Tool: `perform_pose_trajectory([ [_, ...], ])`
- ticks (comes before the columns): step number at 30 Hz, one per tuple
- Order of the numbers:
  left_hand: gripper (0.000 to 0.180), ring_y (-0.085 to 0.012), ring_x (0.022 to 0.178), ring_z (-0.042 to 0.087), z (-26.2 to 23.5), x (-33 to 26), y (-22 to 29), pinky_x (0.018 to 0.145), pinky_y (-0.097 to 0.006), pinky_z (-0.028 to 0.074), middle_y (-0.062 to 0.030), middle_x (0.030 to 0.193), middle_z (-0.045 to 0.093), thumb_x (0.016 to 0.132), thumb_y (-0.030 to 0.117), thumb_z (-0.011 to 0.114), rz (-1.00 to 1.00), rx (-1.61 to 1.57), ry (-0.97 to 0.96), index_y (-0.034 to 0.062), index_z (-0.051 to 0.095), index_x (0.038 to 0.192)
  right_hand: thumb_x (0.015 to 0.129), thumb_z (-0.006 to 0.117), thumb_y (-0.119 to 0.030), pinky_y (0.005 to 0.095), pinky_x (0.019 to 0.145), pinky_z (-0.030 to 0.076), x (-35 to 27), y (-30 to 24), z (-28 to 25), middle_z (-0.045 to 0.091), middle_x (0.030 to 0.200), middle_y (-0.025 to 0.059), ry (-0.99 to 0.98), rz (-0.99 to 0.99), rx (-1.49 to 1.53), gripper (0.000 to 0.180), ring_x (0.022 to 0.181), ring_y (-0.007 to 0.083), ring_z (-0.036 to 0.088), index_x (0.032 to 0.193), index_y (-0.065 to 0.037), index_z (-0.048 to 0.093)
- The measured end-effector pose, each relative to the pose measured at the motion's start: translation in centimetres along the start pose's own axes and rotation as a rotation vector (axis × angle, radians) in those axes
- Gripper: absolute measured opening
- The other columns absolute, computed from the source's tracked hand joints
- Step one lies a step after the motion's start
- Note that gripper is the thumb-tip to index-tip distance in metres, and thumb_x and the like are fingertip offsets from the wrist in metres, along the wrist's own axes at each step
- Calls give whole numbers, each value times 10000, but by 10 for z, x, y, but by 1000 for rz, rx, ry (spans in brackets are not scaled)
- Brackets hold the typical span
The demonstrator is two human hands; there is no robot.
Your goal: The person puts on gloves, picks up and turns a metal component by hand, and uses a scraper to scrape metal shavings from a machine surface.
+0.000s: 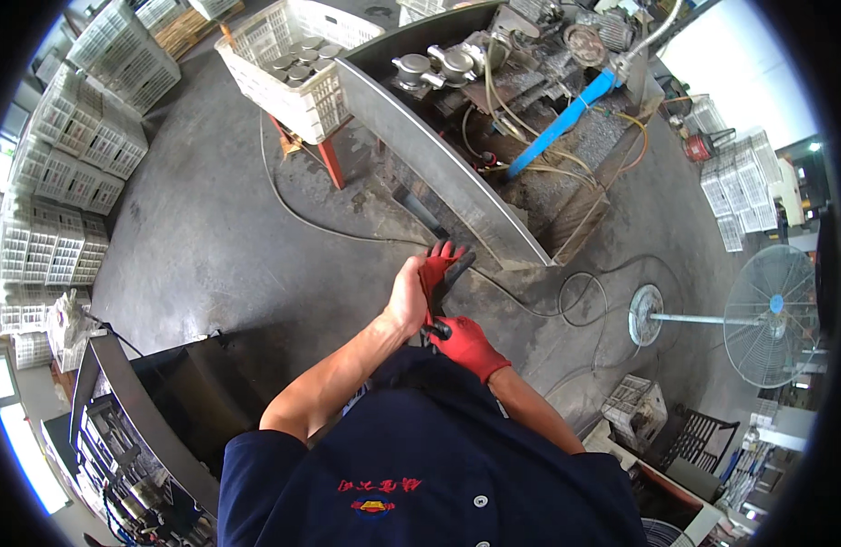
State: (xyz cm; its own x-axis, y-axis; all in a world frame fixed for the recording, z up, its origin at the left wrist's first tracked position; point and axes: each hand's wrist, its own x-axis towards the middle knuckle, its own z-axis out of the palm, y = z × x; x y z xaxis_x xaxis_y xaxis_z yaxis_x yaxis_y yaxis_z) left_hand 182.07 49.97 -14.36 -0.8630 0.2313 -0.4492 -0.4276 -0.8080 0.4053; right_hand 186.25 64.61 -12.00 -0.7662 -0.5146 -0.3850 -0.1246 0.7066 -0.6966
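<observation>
My left hand (413, 296) is raised in front of my body, its fingers stretched up and partly inside a red and black work glove (436, 271). Its wrist and the heel of the palm are bare. Just below, my right hand (468, 346) wears a matching red glove and is closed on the lower part of the left glove, near the left wrist. Part of the right fingers is hidden behind the glove. Both hands are close together above the floor, apart from the machine.
Ahead stands a metal-walled machine (439, 169) with hoses and a blue pipe (566, 123). A white crate (297, 100) of round metal parts sits on a red stand (331, 164). Stacked crates (65, 173) line the left. A cable (311, 223) crosses the floor; a fan (772, 314) stands right.
</observation>
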Motion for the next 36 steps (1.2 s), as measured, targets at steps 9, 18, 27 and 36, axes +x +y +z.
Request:
perform_pose_trajectory([
  [9,472,-204,1207,571,-18,3,-5,1111,-371,403,-53,1188,637,928,159,494,-32,194,-325,-23,545,1361,882,690,-75,421,624,503,-18,16,-52,686,827,210,280,-205,216,136,766,403,674,1004,-19,710],
  [18,327,-291,922,667,-43,11,-16,907,-400,521,-168,877,681,821,89,676,397,1372,-302,12,682,1138,810,723,-80,463,643,491,-17,-14,-25,663,789,170,251,-381,-40,139,748,401,646,929,-29,675],
  [27,461,-291,863,638,-88,90,-61,1105,-412,387,-116,911,671,672,232,794,900,1785,-604,36,661,1069,848,727,-143,469,583,465,0,-28,-13,631,715,181,100,-382,-67,175,650,399,625,764,-43,610],
  [36,280,-38,1047,576,-22,64,19,920,-247,480,46,1122,700,974,180,620,390,486,17,74,711,1217,880,716,-159,491,580,443,34,-57,-18,607,673,200,-1,-470,-214,218,637,420,601,756,-18,605],
])
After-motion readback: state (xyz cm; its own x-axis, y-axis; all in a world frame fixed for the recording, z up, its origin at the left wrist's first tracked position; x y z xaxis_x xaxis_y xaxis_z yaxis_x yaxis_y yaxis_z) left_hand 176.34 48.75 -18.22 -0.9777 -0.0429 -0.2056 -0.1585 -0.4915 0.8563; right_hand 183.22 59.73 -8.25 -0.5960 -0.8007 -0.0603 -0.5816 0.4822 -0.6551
